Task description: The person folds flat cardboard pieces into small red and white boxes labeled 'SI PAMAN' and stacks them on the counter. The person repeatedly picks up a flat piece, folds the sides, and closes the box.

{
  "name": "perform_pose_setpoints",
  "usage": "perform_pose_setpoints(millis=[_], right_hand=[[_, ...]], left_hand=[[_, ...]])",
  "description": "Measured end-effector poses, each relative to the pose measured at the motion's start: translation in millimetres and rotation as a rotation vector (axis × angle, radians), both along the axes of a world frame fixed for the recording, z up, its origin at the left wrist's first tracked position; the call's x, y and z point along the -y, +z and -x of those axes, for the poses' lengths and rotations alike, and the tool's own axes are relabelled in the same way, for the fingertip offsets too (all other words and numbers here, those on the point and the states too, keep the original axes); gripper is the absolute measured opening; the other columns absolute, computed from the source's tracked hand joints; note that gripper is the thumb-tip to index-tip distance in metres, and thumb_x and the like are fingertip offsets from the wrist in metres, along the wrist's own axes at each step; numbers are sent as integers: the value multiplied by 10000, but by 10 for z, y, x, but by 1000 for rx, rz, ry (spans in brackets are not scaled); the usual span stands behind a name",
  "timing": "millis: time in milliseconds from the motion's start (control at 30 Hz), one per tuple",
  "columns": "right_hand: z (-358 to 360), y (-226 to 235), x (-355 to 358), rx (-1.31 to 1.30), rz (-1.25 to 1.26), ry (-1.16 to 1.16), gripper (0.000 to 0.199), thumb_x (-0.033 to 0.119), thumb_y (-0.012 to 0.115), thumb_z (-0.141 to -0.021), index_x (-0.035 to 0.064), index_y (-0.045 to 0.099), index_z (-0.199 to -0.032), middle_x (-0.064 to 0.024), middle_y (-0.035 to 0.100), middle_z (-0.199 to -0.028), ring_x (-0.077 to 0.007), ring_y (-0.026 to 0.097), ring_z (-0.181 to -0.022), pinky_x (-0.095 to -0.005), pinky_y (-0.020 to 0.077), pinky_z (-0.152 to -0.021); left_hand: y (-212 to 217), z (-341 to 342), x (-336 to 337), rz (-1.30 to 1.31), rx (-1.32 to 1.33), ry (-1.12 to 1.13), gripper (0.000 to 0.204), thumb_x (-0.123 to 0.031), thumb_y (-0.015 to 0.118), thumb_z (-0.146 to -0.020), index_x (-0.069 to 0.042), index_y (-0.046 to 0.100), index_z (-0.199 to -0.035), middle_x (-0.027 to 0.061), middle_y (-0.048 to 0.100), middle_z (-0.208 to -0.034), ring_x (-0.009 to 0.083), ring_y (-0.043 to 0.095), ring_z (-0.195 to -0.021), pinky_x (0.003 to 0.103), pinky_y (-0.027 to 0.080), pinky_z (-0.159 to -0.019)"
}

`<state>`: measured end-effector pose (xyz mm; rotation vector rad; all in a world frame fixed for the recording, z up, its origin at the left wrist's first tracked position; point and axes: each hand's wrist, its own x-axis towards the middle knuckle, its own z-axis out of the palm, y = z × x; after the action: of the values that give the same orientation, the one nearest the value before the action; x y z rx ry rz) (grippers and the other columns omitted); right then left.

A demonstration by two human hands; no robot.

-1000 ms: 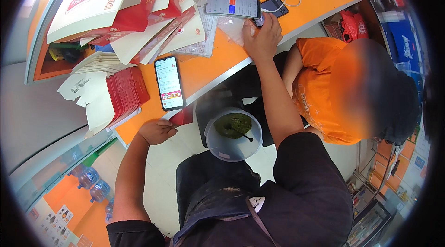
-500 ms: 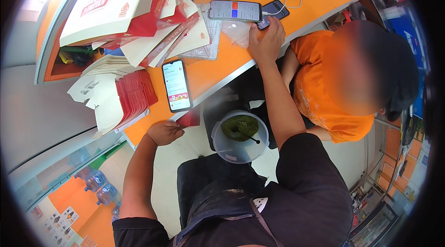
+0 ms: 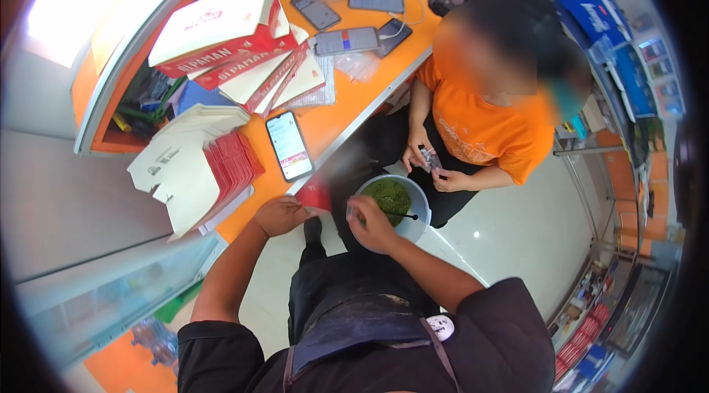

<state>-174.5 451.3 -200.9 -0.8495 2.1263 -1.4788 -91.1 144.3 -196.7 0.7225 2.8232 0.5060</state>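
A grey bowl (image 3: pixel 419 227) of green paste sits low between me and a seated person in an orange shirt (image 3: pixel 480 127), with a thin dark utensil (image 3: pixel 402 214) lying in it. My right hand (image 3: pixel 373 225) hovers over the bowl's near rim with its fingers pinched on what looks like a small clear bag. My left hand (image 3: pixel 279 214) rests loosely closed on the edge of the orange counter (image 3: pixel 347 109), touching a red flat piece (image 3: pixel 315 197). The seated person's hands hold a small clear packet (image 3: pixel 428 160).
On the counter lie a lit phone (image 3: pixel 289 146), several other phones (image 3: pixel 347 40), loose clear bags (image 3: pixel 358 64), and stacks of red and white folded cartons (image 3: pixel 199 164) and boxes (image 3: pixel 221 28). Shelves of goods (image 3: pixel 628 76) stand at the right, over a white floor.
My right hand has drawn back from the clear bags on the counter to the bowl's rim. My left hand has stayed at the counter edge.
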Motion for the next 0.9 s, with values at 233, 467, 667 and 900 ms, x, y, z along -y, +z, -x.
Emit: perform_pose_setpoints(millis=[233,467,667,900], right_hand=[[-710,415,-206,206,-313,-26,381,192,670,-1013,-2,602,-1335,-195,629,-1258,-253,715,-982,-380,554,-864],[-1188,927,28,-214,-284,-139,503,274,747,-972,116,606,-1428,-171,504,-1462,-308,599,-1259,-471,470,-1031],[-1351,1393,345,-374,-290,212,402,340,780,-926,152,729,-1278,-159,510,-1495,-326,513,-1367,-548,282,-1163],[-1154,1895,508,-450,-282,402,473,521,611,-1011,197,699,-1345,-178,503,-1525,-363,440,-1439,-594,218,-1199]], left_hand=[[54,24,-98,-57,53,-91,283,-400,628,-997,-128,705,-978,119,751,-896,299,700,-999,432,490,-993],[729,-718,-419,-203,318,10,229,-343,656,-987,-145,699,-1095,95,740,-1018,302,682,-1039,467,464,-941],[1464,-957,-147,-374,141,-43,208,-296,680,-961,-166,726,-1116,66,737,-1009,266,686,-1022,421,484,-914],[2056,-1027,36,-389,-122,-21,167,-204,753,-866,-158,760,-1027,17,712,-892,230,682,-931,376,498,-897]])
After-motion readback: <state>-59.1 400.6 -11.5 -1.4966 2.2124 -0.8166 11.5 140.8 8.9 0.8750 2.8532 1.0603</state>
